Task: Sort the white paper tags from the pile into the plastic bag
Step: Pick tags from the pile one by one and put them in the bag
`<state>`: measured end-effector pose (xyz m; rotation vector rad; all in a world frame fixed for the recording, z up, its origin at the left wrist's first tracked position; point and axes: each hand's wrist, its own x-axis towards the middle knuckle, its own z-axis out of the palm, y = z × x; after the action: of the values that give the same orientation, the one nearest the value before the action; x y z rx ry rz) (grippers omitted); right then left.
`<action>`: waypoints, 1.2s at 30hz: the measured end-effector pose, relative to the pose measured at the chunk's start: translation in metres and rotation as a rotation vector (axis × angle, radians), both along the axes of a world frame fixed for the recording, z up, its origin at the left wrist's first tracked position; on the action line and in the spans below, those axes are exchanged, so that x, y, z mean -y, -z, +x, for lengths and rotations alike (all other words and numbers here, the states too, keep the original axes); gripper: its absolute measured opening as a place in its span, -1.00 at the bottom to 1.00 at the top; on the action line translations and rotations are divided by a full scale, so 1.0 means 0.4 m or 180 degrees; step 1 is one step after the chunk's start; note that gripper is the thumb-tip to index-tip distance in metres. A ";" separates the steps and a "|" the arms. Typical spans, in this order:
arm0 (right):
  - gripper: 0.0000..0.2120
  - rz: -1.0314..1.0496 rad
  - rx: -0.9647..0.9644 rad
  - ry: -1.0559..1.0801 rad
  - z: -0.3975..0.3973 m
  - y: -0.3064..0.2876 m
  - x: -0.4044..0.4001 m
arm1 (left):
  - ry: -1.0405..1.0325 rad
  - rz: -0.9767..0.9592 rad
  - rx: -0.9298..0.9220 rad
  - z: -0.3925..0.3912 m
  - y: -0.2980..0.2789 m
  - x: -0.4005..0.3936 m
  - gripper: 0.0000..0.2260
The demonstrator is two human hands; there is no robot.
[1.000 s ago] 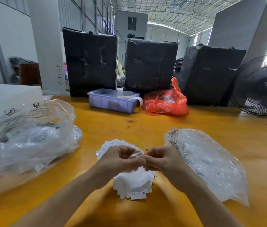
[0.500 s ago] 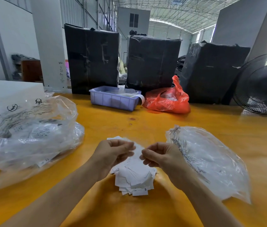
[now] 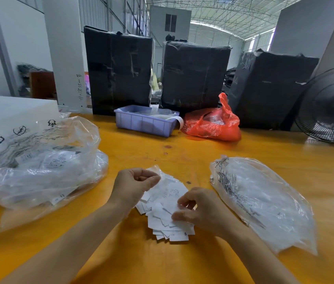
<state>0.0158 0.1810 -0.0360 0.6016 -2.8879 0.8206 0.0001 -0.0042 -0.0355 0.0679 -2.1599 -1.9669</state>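
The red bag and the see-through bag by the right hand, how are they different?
The red bag is coloured and hides most of what is inside; the clear bag lets you see through. The red bag sits puffed up at the far edge of the table; the clear bag lies flat, near the right hand. Both are thin, crinkly plastic.

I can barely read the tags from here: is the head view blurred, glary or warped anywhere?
Head view: pile of white paper tags reasonably sharp, an "S" legible on one; glare streaks on the clear plastic bag on the right; window at the right edge blown out; wide-angle bending at the edges, as on the black standing fan; soft shadows on the yellow table.
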 end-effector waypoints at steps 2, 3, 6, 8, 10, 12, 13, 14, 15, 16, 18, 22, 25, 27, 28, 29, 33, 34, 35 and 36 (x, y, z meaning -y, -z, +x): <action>-0.68 0.0013 -0.0056 -0.0047 0.002 -0.001 -0.003 | -0.0039 -0.0034 -0.0005 -0.004 0.001 0.000 -0.93; -0.67 -0.0001 -0.0057 -0.0064 0.003 -0.003 -0.003 | -0.0061 -0.0043 0.0000 -0.005 0.002 0.001 -0.93; -0.57 -0.0123 -0.0025 -0.0008 0.004 -0.005 -0.002 | -0.0159 -0.0127 0.0006 -0.009 0.002 0.007 -0.90; -0.61 -0.0359 -0.0003 0.0172 0.002 -0.005 -0.005 | -0.0207 -0.0173 -0.0006 -0.010 0.001 0.010 -0.88; -0.75 -0.0755 0.0092 0.0382 -0.001 -0.002 -0.011 | -0.0228 -0.0198 -0.0022 -0.010 -0.001 0.013 -0.88; -0.88 -0.1151 0.0199 0.0473 -0.004 0.001 -0.020 | -0.0223 -0.0255 -0.0054 -0.009 -0.003 0.015 -0.88; -0.92 -0.1334 0.0260 0.0490 -0.004 0.001 -0.022 | -0.0218 -0.0304 -0.0077 -0.007 -0.003 0.016 -0.89; -0.90 -0.1456 0.0304 0.0518 -0.006 0.001 -0.024 | -0.0206 -0.0345 -0.0101 -0.006 -0.004 0.017 -0.89; -0.85 -0.1549 0.0342 0.0547 -0.007 0.000 -0.025 | -0.0187 -0.0366 -0.0124 -0.005 -0.004 0.017 -0.90; -0.79 -0.1642 0.0392 0.0560 -0.009 0.001 -0.025 | -0.0167 -0.0368 -0.0143 -0.004 -0.005 0.017 -0.90; -0.70 -0.1690 0.0424 0.0556 -0.011 0.001 -0.024 | -0.0130 -0.0342 -0.0164 -0.003 -0.006 0.017 -0.91; -0.78 -0.2365 0.0388 0.0319 -0.009 -0.010 -0.022 | 0.0005 -0.0286 -0.0109 0.000 -0.009 0.018 -0.96; -0.58 -0.2905 0.0460 -0.0026 -0.009 -0.015 -0.032 | 0.0196 -0.0172 0.0023 0.007 -0.016 0.012 -0.92; -0.54 -0.2995 0.0464 -0.0205 -0.009 -0.012 -0.033 | 0.0343 -0.0112 0.0136 0.011 -0.021 0.007 -0.90; -0.55 -0.2913 0.0385 -0.0197 -0.007 -0.012 -0.031 | 0.0416 -0.0074 0.0190 0.013 -0.023 0.004 -0.91; -0.55 -0.2838 0.0323 -0.0155 -0.007 -0.011 -0.028 | 0.0474 -0.0034 0.0235 0.015 -0.025 0.003 -0.92; -0.44 -0.2610 0.0348 -0.0079 -0.012 -0.012 -0.026 | 0.0619 0.0031 0.0365 0.020 -0.029 -0.009 -0.95; -0.44 -0.2589 0.0374 -0.0071 -0.012 -0.014 -0.026 | 0.0642 0.0055 0.0398 0.021 -0.029 -0.013 -0.92; -0.49 -0.2609 0.0398 -0.0080 -0.012 -0.017 -0.027 | 0.0652 0.0078 0.0426 0.023 -0.028 -0.016 -0.90; -0.57 -0.2649 0.0432 -0.0090 -0.010 -0.021 -0.027 | 0.0662 0.0099 0.0448 0.023 -0.026 -0.018 -0.88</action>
<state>0.0118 0.1919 -0.0276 0.4821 -2.2890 1.9442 0.0094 0.0032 -0.0249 -0.0147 -2.3073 -2.1691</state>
